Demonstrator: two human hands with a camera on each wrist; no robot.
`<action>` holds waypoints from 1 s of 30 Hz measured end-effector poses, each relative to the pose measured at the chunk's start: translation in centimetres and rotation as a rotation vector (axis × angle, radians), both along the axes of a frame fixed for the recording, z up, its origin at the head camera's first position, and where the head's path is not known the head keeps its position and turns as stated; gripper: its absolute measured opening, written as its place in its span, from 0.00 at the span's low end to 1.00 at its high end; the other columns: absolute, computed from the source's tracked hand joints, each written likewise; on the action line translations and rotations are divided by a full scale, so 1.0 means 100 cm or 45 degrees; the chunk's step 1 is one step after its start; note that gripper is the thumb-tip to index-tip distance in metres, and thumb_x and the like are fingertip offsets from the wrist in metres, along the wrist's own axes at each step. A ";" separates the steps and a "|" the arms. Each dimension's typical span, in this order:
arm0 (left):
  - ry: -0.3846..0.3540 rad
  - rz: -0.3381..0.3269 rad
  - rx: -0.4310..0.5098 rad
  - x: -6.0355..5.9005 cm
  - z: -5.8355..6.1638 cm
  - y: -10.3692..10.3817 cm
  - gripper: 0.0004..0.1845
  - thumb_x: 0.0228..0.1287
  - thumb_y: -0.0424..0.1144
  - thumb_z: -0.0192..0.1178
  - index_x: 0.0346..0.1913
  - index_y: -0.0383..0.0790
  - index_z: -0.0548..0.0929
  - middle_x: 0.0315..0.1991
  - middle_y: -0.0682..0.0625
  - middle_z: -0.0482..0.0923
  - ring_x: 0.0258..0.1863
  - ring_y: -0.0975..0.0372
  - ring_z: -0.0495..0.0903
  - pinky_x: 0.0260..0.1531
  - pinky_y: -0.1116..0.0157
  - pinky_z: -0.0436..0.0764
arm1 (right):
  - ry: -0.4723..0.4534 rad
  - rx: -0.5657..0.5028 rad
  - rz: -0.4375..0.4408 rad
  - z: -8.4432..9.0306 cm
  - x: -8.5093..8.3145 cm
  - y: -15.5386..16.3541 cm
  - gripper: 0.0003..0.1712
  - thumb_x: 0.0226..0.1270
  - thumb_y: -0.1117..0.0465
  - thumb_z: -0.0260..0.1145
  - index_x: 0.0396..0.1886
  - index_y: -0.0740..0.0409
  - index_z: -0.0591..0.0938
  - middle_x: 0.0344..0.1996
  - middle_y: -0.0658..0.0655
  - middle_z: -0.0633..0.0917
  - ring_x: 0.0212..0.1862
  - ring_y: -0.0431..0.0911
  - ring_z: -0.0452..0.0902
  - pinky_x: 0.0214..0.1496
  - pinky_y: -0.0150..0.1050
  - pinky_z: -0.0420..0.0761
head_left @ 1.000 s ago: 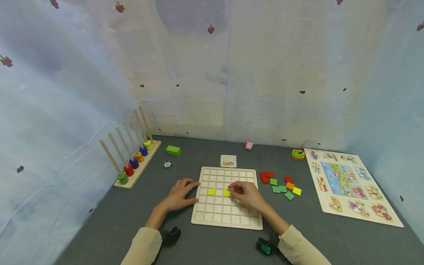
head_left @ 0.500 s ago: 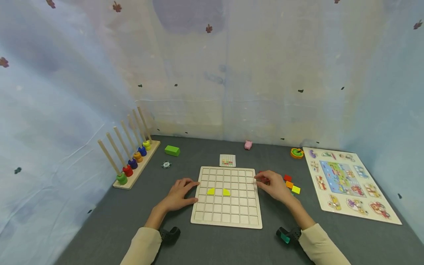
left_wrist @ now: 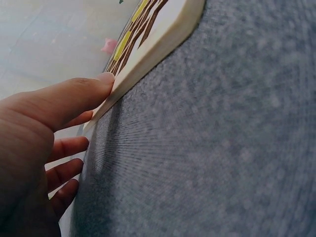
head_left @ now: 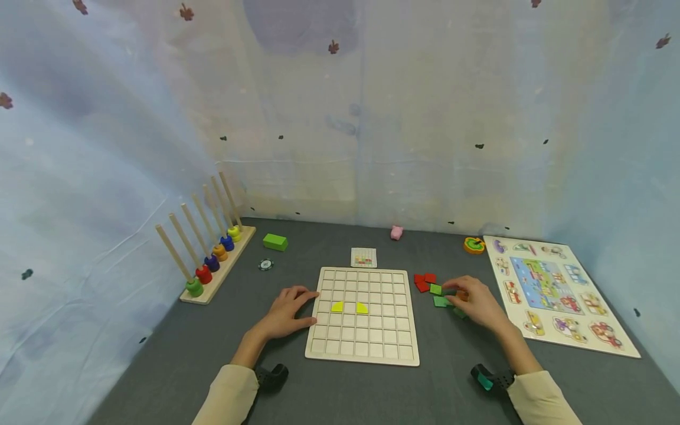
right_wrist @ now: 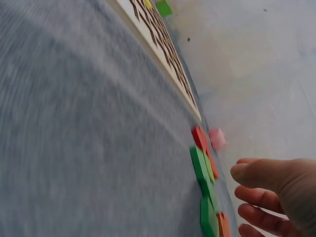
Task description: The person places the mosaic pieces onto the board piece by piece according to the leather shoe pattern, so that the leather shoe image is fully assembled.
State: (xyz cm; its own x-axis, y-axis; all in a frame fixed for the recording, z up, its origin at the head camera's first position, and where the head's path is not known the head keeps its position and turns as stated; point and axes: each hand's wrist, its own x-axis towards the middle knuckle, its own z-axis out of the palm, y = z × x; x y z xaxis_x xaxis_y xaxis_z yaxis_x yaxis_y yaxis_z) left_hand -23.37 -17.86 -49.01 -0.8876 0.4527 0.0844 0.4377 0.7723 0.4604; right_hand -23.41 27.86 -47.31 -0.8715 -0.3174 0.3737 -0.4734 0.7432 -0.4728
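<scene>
A square wooden grid board (head_left: 368, 347) lies mid-table, with a yellow tile (head_left: 337, 307) and a second yellow tile (head_left: 362, 308) in one row. My left hand (head_left: 289, 311) rests at its left edge; in the left wrist view the thumb (left_wrist: 101, 85) touches the rim. Over the loose tiles right of the board hovers my right hand (head_left: 478, 302), thumb and fingers apart and nothing visible between them. Green tiles (head_left: 440, 301) and an orange tile (head_left: 462, 294) are partly under it. Red tiles (head_left: 422, 286) lie just left of them. The loose yellow tile is hidden.
Behind the board lies a small pattern card (head_left: 363, 258), with a pink pig (head_left: 396, 232) farther back. A peg stacker with rings (head_left: 228, 268), a green block (head_left: 275, 242) and a chip (head_left: 266, 264) are left. A picture puzzle (head_left: 574, 345) and round toy (head_left: 474, 245) are right.
My right hand has let go of the yellow tile on the board and moved right, over the loose tiles. The left hand has stayed at the board's edge.
</scene>
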 end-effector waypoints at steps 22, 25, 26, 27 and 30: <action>0.025 -0.031 0.008 -0.002 -0.002 -0.002 0.32 0.59 0.53 0.62 0.65 0.48 0.70 0.58 0.44 0.65 0.57 0.48 0.61 0.53 0.44 0.60 | -0.009 0.114 -0.178 -0.010 -0.001 0.020 0.11 0.56 0.68 0.67 0.40 0.65 0.82 0.35 0.61 0.80 0.37 0.53 0.75 0.40 0.51 0.72; 0.017 -0.031 0.000 -0.002 -0.003 -0.003 0.32 0.59 0.53 0.62 0.66 0.48 0.70 0.58 0.45 0.65 0.57 0.49 0.61 0.52 0.45 0.61 | 0.020 0.089 -0.203 -0.009 -0.002 0.014 0.11 0.56 0.67 0.68 0.40 0.64 0.82 0.34 0.59 0.80 0.37 0.52 0.75 0.41 0.50 0.73; 0.017 -0.030 -0.003 -0.002 -0.003 -0.003 0.32 0.59 0.53 0.62 0.65 0.48 0.70 0.58 0.45 0.65 0.57 0.49 0.61 0.52 0.45 0.61 | 0.034 0.080 -0.203 -0.008 -0.002 0.010 0.11 0.56 0.66 0.69 0.40 0.63 0.82 0.34 0.59 0.81 0.37 0.52 0.76 0.41 0.50 0.74; 0.011 -0.029 0.003 -0.002 -0.003 -0.003 0.32 0.59 0.53 0.62 0.65 0.48 0.70 0.58 0.45 0.65 0.57 0.49 0.61 0.52 0.45 0.61 | 0.044 0.062 -0.195 -0.007 -0.002 0.006 0.11 0.56 0.66 0.69 0.40 0.63 0.82 0.35 0.58 0.81 0.38 0.52 0.76 0.41 0.50 0.74; 0.008 -0.027 0.004 -0.001 -0.002 -0.002 0.32 0.59 0.53 0.62 0.66 0.48 0.70 0.58 0.45 0.65 0.57 0.48 0.61 0.53 0.45 0.61 | 0.062 0.016 -0.151 -0.002 -0.001 -0.010 0.11 0.55 0.66 0.70 0.39 0.61 0.82 0.36 0.58 0.81 0.39 0.53 0.77 0.41 0.50 0.75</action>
